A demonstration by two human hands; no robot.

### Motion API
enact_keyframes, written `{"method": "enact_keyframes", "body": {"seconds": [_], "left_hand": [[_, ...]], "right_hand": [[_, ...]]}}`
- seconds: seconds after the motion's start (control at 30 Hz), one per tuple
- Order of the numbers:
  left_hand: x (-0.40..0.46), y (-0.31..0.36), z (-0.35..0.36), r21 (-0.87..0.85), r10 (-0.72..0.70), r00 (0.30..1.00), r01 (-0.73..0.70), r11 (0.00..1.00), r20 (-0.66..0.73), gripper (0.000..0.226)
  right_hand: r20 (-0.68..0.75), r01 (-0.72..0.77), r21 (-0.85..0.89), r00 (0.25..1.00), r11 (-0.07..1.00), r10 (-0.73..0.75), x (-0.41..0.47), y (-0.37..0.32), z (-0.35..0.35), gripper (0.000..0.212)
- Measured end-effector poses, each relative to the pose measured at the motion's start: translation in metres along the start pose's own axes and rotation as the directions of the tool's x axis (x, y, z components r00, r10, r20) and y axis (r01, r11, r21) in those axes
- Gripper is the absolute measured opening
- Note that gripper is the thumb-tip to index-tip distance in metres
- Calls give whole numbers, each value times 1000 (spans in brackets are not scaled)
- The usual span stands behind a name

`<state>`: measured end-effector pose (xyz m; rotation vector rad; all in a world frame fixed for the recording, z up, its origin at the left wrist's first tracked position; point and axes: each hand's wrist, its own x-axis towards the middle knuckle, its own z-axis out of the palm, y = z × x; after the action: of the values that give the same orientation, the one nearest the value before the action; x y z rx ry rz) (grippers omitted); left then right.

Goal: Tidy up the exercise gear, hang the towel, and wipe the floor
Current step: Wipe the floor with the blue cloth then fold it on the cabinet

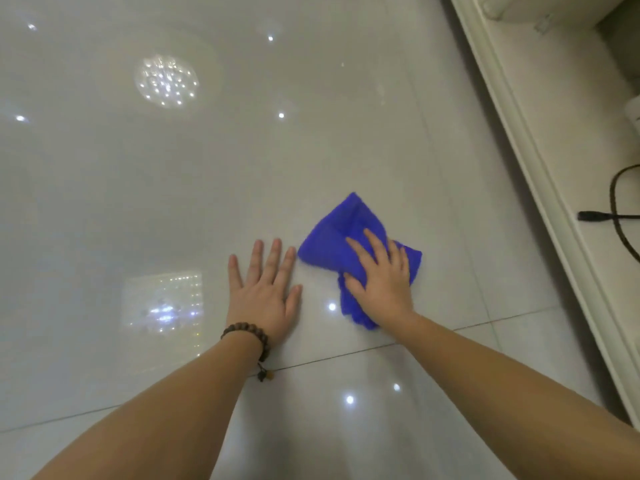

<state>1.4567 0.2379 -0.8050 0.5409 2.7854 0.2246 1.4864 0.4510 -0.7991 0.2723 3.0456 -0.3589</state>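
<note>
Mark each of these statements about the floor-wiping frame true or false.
1. The right hand presses flat on the blue cloth. True.
2. The left hand holds the cloth too. False: it rests flat on the bare floor beside the cloth.
3. A beaded bracelet sits on the left wrist. True.
4. The black cable lies across the cloth. False: it lies apart, behind the white ledge.

Head view, steeply downward, close above the floor [173, 202].
</note>
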Motion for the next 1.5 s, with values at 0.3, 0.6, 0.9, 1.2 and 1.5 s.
{"method": "enact_keyframes", "body": {"seconds": [0.3, 0.6, 0.9, 1.2, 1.5], "left_hand": [[1, -3, -5, 28, 25, 997, -27, 999, 67, 67], [-28, -22, -12, -13, -61, 998, 60, 998, -15, 66], [-24, -29, -61, -63, -167, 984, 163, 985, -55, 68], [-126, -7, -232, -130, -203, 979, 196, 972, -37, 66], [-208, 21, -475, -122, -251, 964, 240, 963, -91, 71]], "right_hand": [[-133, -720, 102, 674, 687, 727, -84, 33, -8, 55], [-33, -212, 19, 977, 977, 213, -110, -50, 3, 50], [-114, -169, 60, 978, 984, 175, -66, -44, -46, 54], [-67, -176, 86, 981, 981, 182, -93, -104, -221, 47], [-24, -117, 52, 993, 992, 118, -122, -181, -444, 43]]}}
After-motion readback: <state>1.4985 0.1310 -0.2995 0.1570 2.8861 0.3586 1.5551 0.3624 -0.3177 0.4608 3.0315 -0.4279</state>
